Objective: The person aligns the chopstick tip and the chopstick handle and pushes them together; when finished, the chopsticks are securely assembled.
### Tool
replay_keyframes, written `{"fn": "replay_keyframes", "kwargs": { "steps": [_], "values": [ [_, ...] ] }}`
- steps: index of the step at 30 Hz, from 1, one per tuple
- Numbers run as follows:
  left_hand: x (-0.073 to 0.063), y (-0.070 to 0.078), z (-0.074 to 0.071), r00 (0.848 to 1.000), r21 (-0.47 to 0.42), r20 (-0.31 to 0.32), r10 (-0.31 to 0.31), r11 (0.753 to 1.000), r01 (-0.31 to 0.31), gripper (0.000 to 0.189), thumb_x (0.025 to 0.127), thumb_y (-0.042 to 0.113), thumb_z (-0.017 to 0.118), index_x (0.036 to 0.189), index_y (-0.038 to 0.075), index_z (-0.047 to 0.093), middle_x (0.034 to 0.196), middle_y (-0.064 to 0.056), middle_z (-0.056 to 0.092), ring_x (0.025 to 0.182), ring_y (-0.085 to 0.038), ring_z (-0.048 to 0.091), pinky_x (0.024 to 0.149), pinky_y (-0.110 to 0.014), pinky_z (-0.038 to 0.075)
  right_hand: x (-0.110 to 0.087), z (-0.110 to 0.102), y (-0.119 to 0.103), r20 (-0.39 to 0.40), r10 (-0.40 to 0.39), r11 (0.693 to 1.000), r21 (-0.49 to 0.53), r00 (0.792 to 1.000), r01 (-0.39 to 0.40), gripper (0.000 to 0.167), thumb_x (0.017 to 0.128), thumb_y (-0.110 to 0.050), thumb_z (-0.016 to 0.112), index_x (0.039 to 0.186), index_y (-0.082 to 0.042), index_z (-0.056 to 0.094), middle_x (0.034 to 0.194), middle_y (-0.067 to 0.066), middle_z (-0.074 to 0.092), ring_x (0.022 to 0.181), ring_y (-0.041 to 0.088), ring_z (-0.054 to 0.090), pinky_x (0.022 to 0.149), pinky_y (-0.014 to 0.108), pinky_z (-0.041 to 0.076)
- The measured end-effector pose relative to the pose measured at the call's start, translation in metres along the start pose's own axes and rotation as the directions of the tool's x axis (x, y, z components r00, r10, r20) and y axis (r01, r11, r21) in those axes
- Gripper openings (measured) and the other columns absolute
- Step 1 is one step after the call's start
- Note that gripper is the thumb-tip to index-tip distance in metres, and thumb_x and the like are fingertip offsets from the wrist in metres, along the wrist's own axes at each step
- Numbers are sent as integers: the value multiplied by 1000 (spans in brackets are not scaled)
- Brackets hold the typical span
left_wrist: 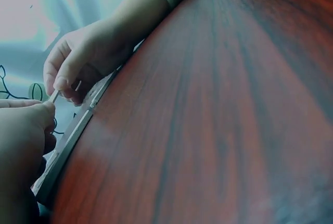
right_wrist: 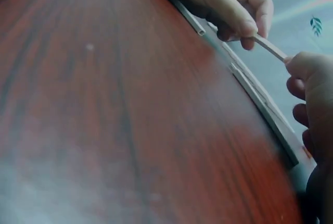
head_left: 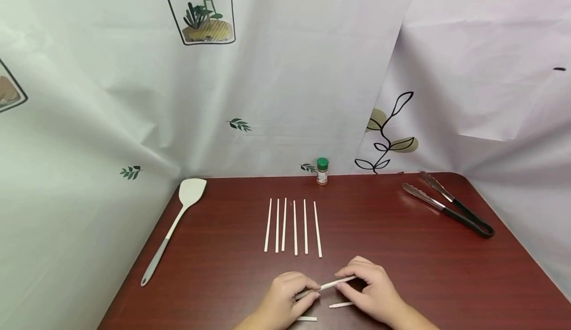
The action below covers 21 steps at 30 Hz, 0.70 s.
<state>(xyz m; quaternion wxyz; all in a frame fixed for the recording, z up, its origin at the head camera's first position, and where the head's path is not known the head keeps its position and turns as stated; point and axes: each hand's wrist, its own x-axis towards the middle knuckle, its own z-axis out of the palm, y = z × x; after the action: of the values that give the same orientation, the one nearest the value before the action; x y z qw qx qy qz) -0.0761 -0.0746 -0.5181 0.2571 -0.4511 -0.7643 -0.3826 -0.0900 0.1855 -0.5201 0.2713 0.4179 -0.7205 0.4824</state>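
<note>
Both hands hold a thin white stick [head_left: 334,283] between them, slanting up to the right just above the table. Thumb and fingers of the left hand [head_left: 284,298] pinch its left end, while the right hand [head_left: 372,288] pinches it toward the other end. Below the right hand lies a loose white stick piece [head_left: 340,304] with a narrowed tip, its far part hidden by that hand. Another piece [head_left: 309,318] pokes out beside the left hand; its end [right_wrist: 201,32] looks hollow in the right wrist view.
Beyond the hands, several white sticks [head_left: 295,228] lie in a row on the dark red table [head_left: 214,270]. A small green-capped jar [head_left: 322,171] stands at the back edge. A white spatula [head_left: 178,221] lies left, metal tongs [head_left: 450,205] right. Patterned cloth [head_left: 290,72] hangs behind.
</note>
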Motion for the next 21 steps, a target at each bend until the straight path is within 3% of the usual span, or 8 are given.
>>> {"fn": "replay_keyframes", "kwargs": {
  "steps": [3, 5, 10, 12, 15, 18, 21],
  "values": [
    [1, 0, -1, 999, 14, 32, -6, 1000, 5, 23, 89, 7, 84, 108, 17, 77, 100, 11, 76, 94, 2, 69, 91, -20, 53, -3, -4, 2, -2, 129, 992, 17, 992, -129, 38, 72, 9, 90, 102, -12, 78, 92, -2, 74, 83, 11, 69, 77, 21, 52],
    [2, 0, -1, 998, 35, 55, 11, 999, -13, 17, 94, 10, 80, 108, 18, 77, 102, 11, 75, 96, 1, 69, 92, -21, 53, -3, -8, 3, -2, 228, 973, 46, 974, -228, 35, 76, 8, 88, 103, -11, 77, 93, -1, 75, 84, 10, 69, 77, 21, 53],
    [10, -2, 1, 987, 49, 150, 55, 997, -63, 7, 100, 16, 73, 104, 21, 77, 107, 14, 74, 102, 2, 67, 96, -19, 51, 2, -20, 15, 22, 405, 878, 270, 914, -395, 34, 86, 17, 76, 116, 8, 64, 92, 9, 73, 82, 9, 68, 72, 23, 55],
    [15, -4, 3, 980, 42, 189, 65, 996, -75, 10, 98, 16, 75, 105, 22, 77, 110, 14, 74, 106, 4, 66, 98, -19, 50, 5, -24, 21, 37, 439, 831, 364, 898, -421, 38, 89, 20, 71, 122, 16, 55, 92, 13, 72, 83, 10, 67, 73, 23, 55],
    [22, -7, 7, 967, 29, 240, 87, 995, -97, 20, 91, 18, 82, 110, 22, 78, 113, 14, 74, 108, 5, 64, 99, -17, 48, 10, -27, 29, 48, 498, 775, 425, 866, -468, 41, 91, 19, 69, 126, 21, 47, 92, 11, 71, 85, 9, 66, 76, 22, 55],
    [27, -11, 11, 953, -6, 290, 92, 996, -94, 33, 84, 24, 88, 115, 22, 78, 116, 13, 74, 109, 4, 63, 100, -16, 46, 14, -26, 35, 51, 564, 737, 419, 824, -531, 42, 93, 14, 71, 128, 20, 48, 90, 5, 71, 84, 8, 66, 76, 21, 55],
    [31, -13, 17, 939, -59, 339, 64, 997, -47, 44, 80, 28, 93, 121, 19, 77, 120, 11, 73, 112, 1, 62, 102, -15, 44, 19, -23, 42, 47, 608, 717, 397, 793, -573, 43, 94, 11, 72, 131, 19, 52, 89, 5, 71, 83, 8, 66, 75, 21, 55]
  ]
}}
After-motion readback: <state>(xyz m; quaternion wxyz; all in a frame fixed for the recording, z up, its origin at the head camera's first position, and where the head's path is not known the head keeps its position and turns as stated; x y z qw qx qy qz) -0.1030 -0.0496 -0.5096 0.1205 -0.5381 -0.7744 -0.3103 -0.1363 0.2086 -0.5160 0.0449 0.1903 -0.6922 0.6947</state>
